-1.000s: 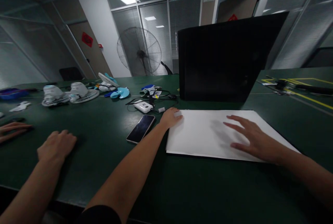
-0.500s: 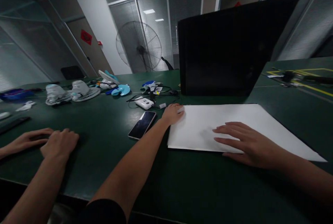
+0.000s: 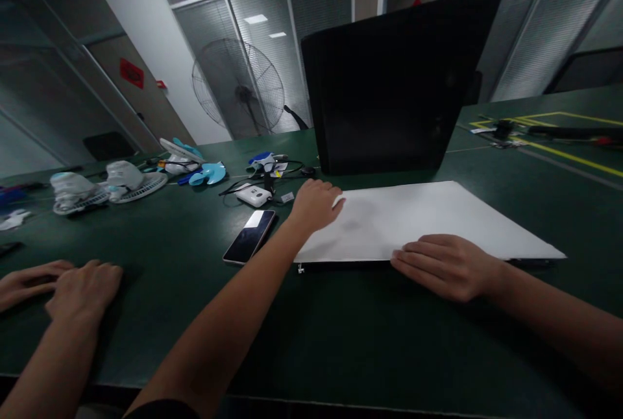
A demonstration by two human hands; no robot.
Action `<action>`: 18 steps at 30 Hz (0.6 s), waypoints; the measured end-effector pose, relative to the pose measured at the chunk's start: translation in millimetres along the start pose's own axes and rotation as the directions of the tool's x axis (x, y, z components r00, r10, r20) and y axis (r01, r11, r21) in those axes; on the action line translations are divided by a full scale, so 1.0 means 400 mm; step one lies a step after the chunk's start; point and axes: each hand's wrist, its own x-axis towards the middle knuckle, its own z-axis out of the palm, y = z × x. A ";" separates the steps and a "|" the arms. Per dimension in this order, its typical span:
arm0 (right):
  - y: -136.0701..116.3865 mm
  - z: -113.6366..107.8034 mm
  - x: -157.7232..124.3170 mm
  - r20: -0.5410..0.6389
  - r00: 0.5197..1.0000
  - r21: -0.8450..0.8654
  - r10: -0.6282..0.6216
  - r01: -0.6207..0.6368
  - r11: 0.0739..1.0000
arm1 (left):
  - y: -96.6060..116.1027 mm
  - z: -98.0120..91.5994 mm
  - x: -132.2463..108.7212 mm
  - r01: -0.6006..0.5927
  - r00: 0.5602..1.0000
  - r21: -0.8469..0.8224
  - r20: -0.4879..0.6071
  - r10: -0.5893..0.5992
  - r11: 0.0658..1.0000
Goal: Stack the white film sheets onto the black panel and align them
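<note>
A large white sheet (image 3: 428,218) lies on the dark green table (image 3: 341,341) in front of me. My left hand (image 3: 314,202) rests on its far left corner, fingers curled over the edge. My right hand (image 3: 440,266) is at the sheet's near edge, fingers together and pointing left, closed along that edge. The near edge looks slightly raised, with a shadow under it. A tall black board (image 3: 389,82) stands upright just behind the sheet.
A black phone (image 3: 249,245) lies left of the sheet, with a white box and cables (image 3: 253,195) behind it. Small fan parts (image 3: 117,182) and a blue blade (image 3: 207,174) sit far left. Another person's two hands (image 3: 63,283) rest at the left. Yellow tape lines (image 3: 559,153) run at the right.
My right hand slid from the middle of the sheet back to its near edge and closed there. The left hand stayed at the far corner. The other person's second hand came in beside the first.
</note>
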 end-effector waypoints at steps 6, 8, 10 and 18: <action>0.011 -0.009 -0.003 -0.045 0.999 -0.023 -0.008 0.007 1.000 | 0.205 -0.082 -0.123 -0.363 0.931 -0.010 0.041 0.363 0.932; 0.014 -0.010 -0.006 -0.050 0.998 -0.049 -0.025 0.023 0.999 | 0.230 -0.071 -0.169 -0.346 0.938 0.023 0.028 0.345 0.938; 0.016 -0.013 -0.006 -0.053 0.998 -0.061 -0.029 0.026 0.998 | 0.227 -0.053 -0.199 -0.273 0.962 0.049 -0.006 0.274 0.961; 0.022 -0.034 -0.014 -0.064 0.996 -0.060 0.054 -0.057 0.997 | 0.190 -0.025 -0.209 -0.253 0.953 0.050 -0.162 0.257 0.966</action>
